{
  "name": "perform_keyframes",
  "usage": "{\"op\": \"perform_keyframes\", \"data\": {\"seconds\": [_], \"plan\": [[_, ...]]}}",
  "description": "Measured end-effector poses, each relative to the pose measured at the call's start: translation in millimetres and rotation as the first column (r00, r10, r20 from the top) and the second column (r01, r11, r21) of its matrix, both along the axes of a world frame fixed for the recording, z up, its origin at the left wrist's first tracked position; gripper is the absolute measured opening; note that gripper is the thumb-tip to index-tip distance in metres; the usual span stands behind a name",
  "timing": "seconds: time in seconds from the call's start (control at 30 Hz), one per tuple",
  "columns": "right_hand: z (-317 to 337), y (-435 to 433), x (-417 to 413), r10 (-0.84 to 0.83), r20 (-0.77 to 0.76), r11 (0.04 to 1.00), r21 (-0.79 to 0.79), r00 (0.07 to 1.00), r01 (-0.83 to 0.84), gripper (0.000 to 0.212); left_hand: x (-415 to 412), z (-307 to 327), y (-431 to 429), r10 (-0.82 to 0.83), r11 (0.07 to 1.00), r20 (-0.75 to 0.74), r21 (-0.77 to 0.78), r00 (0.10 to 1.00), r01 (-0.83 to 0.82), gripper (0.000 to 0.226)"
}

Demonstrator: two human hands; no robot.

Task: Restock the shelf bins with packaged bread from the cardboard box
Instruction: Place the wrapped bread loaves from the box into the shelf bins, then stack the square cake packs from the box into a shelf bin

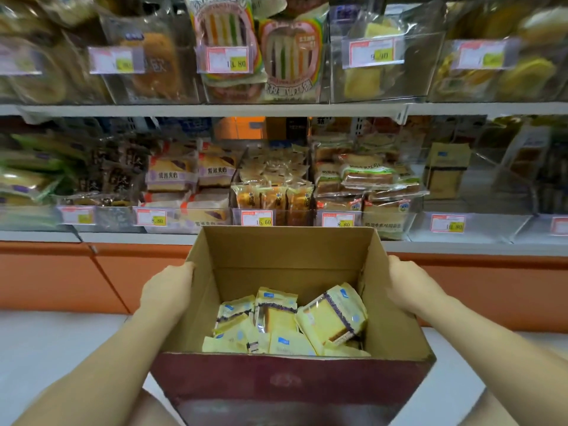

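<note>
Box (292, 385), mouth up, long axis toward the shelf (461, 248); left grip (167, 290) and right grip (407, 285) clasp its side walls.

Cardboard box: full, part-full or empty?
Part-full. Yellow bread packs lie loose at the bottom of the cardboard box; its inner walls stand bare above them.

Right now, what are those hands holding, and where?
Both hands hold the open brown cardboard box: the left hand grips its left wall, the right hand its right wall.

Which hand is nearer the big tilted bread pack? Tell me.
Right. The right hand grips the box right beside the pack; the left hand holds its far wall.
</note>
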State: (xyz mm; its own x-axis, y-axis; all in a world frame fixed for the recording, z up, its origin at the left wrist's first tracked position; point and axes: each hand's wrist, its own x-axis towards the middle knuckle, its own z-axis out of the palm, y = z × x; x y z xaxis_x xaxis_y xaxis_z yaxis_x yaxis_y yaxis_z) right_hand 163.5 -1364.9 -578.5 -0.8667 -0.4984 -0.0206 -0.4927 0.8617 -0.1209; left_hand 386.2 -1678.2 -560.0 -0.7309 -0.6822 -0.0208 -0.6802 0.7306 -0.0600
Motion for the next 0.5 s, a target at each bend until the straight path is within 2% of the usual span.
{"op": "perform_keyframes", "data": {"seconds": [0.2, 0.33, 0.5], "plan": [[8.3, 32.9, -9.0, -0.048, 0.023, 0.993, 0.106, 0.999, 0.045, 0.026, -11.2, 7.7, 25.8, -0.11, 0.994, -0.007, -0.004, 0.994, 0.11, 0.04], [16.5, 79.1, -15.7, -0.109, 0.012, 0.99, 0.088, 0.994, 0.108, 0.036, -32.5, 8.3, 62.8, -0.197, 0.98, -0.037, 0.033, 0.98, 0.198, 0.037], [36.3, 133.9, -42.5, -0.162, -0.043, 0.98, 0.11, 0.986, 0.166, 0.035, -62.5, 7.7, 113.7, -0.268, 0.959, -0.071, 0.076, 0.961, 0.273, 0.037]]}}
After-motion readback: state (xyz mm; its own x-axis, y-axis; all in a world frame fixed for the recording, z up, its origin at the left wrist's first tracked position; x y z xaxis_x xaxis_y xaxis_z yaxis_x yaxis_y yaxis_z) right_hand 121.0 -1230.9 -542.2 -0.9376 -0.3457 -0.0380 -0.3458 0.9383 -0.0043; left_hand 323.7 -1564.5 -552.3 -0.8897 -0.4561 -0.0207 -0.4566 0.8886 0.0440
